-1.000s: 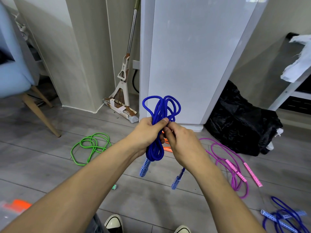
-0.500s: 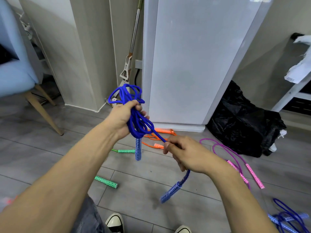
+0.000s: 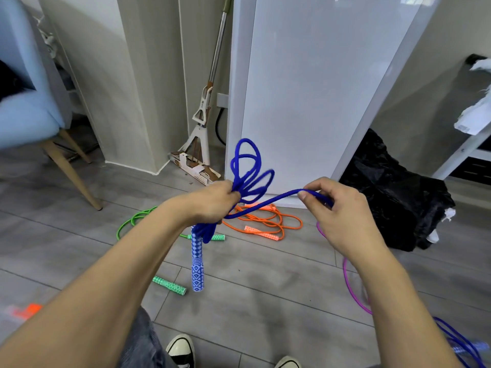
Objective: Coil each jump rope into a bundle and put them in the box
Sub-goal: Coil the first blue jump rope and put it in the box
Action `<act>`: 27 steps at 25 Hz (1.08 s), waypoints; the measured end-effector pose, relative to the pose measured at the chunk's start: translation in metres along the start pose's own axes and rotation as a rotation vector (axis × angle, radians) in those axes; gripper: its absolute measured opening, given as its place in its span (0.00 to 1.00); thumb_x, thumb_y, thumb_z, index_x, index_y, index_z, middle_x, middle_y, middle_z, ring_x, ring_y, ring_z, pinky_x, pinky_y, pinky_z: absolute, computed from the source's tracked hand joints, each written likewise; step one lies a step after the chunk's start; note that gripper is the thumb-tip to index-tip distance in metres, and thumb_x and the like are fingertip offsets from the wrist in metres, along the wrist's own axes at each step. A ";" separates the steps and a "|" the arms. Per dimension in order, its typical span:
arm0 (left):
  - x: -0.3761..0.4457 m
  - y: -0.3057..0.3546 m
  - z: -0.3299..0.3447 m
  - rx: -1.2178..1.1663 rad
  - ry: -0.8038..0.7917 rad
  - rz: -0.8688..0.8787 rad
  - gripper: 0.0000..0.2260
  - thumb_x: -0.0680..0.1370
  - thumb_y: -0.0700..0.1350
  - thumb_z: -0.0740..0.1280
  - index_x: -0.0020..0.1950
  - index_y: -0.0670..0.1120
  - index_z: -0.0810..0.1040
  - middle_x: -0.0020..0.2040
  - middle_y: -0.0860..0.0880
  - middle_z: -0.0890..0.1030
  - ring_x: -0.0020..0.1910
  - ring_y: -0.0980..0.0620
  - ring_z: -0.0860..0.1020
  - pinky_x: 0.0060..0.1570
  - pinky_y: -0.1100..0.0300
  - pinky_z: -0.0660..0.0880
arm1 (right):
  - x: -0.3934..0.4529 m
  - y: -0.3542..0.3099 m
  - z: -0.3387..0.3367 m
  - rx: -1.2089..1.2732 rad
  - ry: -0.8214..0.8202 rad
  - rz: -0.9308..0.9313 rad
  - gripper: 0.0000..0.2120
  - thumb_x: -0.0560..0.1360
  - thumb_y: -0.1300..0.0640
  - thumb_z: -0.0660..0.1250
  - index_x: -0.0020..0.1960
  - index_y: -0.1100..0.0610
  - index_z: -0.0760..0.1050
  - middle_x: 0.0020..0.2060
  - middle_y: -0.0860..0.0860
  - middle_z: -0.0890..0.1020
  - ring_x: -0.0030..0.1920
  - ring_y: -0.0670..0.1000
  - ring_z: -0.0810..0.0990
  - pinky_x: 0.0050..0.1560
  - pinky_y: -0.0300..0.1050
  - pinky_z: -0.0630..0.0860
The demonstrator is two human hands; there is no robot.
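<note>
Camera setup: 1 head-worn wide-angle view.
It looks forward and down from standing height over both forearms onto the grey floor [image 3: 265,301], close to the hands, with wall panels behind.

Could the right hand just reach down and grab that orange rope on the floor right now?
Probably not yet. The right hand is busy pinching a strand of the blue rope, which the left hand grips as a bundle. The orange rope lies uncovered on the floor below, so only the occupied grip blocks it.
</note>
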State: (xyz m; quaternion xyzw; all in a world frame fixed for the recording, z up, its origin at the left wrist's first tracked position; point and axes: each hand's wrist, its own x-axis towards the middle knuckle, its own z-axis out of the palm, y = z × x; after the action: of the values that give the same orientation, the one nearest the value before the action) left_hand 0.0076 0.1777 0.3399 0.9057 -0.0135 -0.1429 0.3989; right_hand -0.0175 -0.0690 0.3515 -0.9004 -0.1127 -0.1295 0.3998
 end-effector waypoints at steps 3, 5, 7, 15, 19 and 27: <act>-0.005 0.000 0.001 0.370 -0.119 0.056 0.08 0.85 0.49 0.55 0.56 0.47 0.71 0.47 0.46 0.74 0.38 0.52 0.72 0.42 0.54 0.70 | -0.001 -0.001 -0.003 0.023 0.035 -0.026 0.02 0.77 0.51 0.71 0.46 0.46 0.81 0.37 0.42 0.81 0.37 0.44 0.78 0.37 0.45 0.77; -0.010 0.006 0.008 0.507 -0.212 0.094 0.06 0.85 0.49 0.55 0.54 0.50 0.70 0.45 0.49 0.75 0.38 0.54 0.72 0.43 0.55 0.68 | 0.001 0.000 -0.004 -0.012 0.051 -0.082 0.01 0.77 0.52 0.71 0.47 0.46 0.82 0.40 0.44 0.82 0.41 0.45 0.79 0.43 0.48 0.78; -0.015 0.013 0.013 0.529 -0.292 0.143 0.03 0.84 0.48 0.56 0.53 0.52 0.68 0.43 0.51 0.75 0.38 0.54 0.71 0.43 0.56 0.68 | 0.002 0.002 -0.007 -0.017 0.055 -0.115 0.02 0.77 0.52 0.71 0.48 0.47 0.82 0.41 0.45 0.82 0.42 0.47 0.79 0.46 0.52 0.77; -0.048 0.032 0.014 0.581 -0.530 0.318 0.05 0.81 0.47 0.62 0.52 0.48 0.76 0.45 0.48 0.78 0.43 0.47 0.75 0.48 0.49 0.75 | 0.007 -0.002 -0.015 0.301 -0.078 -0.062 0.05 0.72 0.58 0.77 0.47 0.52 0.87 0.43 0.49 0.87 0.45 0.54 0.84 0.48 0.48 0.81; -0.062 0.042 0.003 0.102 -0.595 0.500 0.09 0.82 0.48 0.64 0.58 0.45 0.78 0.49 0.38 0.77 0.44 0.42 0.73 0.49 0.46 0.73 | 0.009 0.012 -0.018 0.426 -0.279 0.058 0.05 0.71 0.59 0.77 0.47 0.56 0.87 0.42 0.52 0.88 0.44 0.49 0.84 0.45 0.39 0.79; -0.025 0.013 -0.009 -0.597 0.086 0.180 0.10 0.79 0.49 0.69 0.55 0.46 0.74 0.41 0.42 0.77 0.33 0.50 0.74 0.38 0.54 0.73 | 0.006 0.008 0.017 0.548 -0.511 0.276 0.10 0.81 0.56 0.66 0.53 0.56 0.86 0.30 0.55 0.67 0.27 0.49 0.58 0.27 0.39 0.54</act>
State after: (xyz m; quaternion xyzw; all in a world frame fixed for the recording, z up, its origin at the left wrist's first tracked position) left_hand -0.0129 0.1789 0.3613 0.7490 -0.0341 -0.0661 0.6584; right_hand -0.0068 -0.0606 0.3368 -0.7703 -0.1167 0.1887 0.5978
